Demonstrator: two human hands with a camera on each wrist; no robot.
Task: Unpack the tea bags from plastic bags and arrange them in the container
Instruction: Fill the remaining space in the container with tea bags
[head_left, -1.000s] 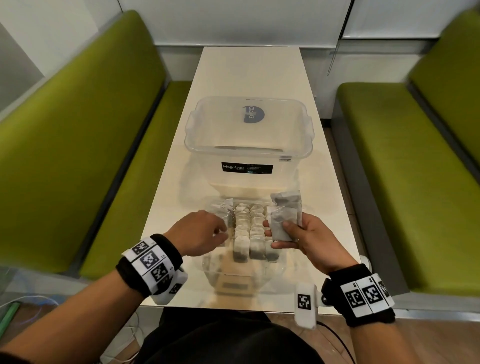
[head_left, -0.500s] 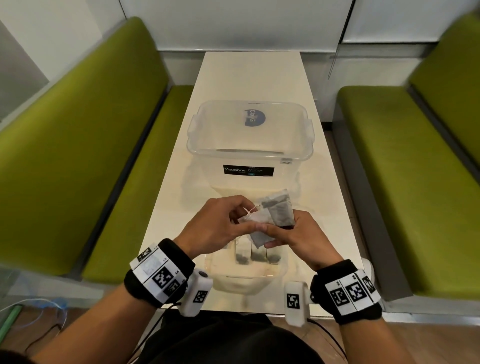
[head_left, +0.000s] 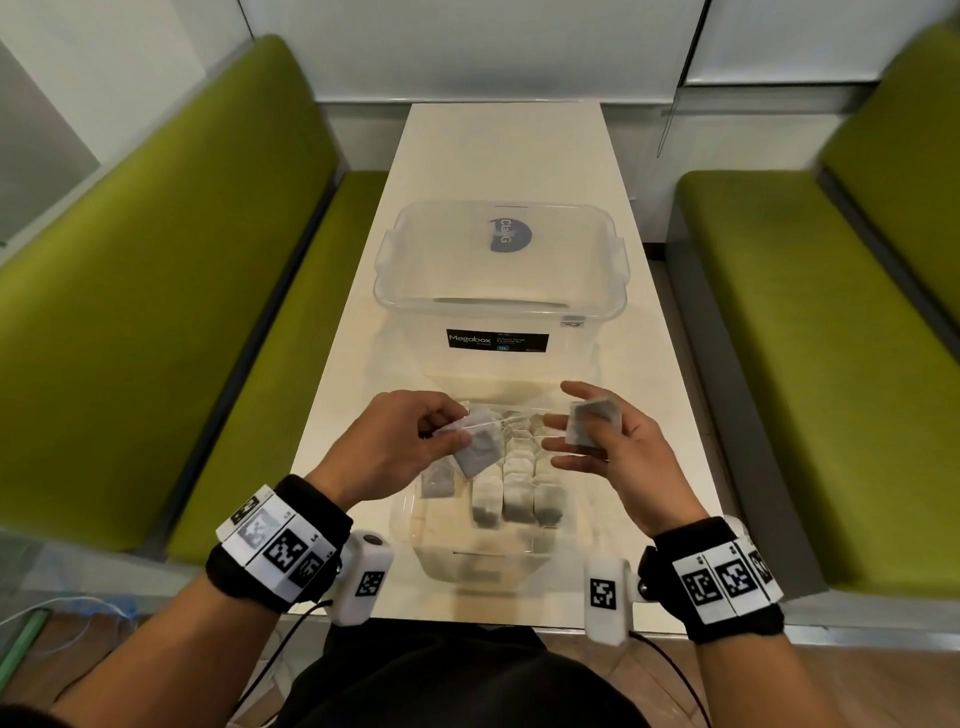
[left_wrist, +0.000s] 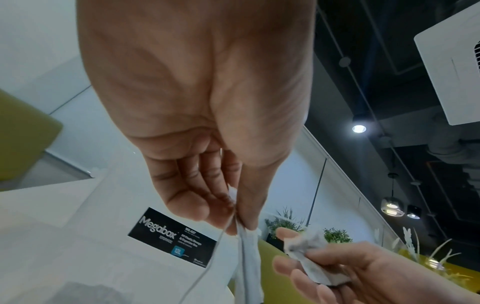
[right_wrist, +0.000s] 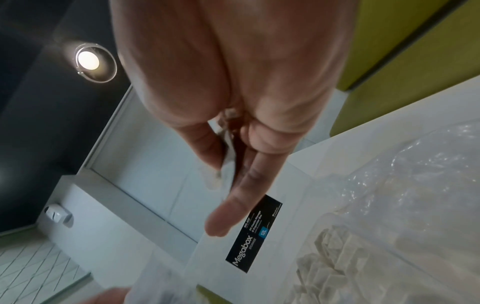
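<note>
My left hand (head_left: 451, 432) pinches the top edge of one grey tea bag (head_left: 479, 448), which hangs over the small clear container (head_left: 434, 553). Rows of tea bags (head_left: 514, 491) stand upright in that container. My right hand (head_left: 574, 434) is just to the right, its thumb holding a second tea bag (head_left: 593, 420) against its fingers. In the left wrist view my left hand (left_wrist: 240, 228) pinches the hanging tea bag (left_wrist: 249, 267), whose string dangles beside it. In the right wrist view my right hand (right_wrist: 223, 174) clamps its tea bag (right_wrist: 230, 162).
A large clear Megabox tub (head_left: 498, 312) stands beyond the small container on the white table (head_left: 498, 150). Crinkled clear plastic (right_wrist: 415, 164) lies near the tea bags. Green benches (head_left: 156, 291) flank the table on both sides.
My hands have drawn apart. The two tea bags held together half a second ago are separated, one in each hand. The left hand moved left and down over the small container.
</note>
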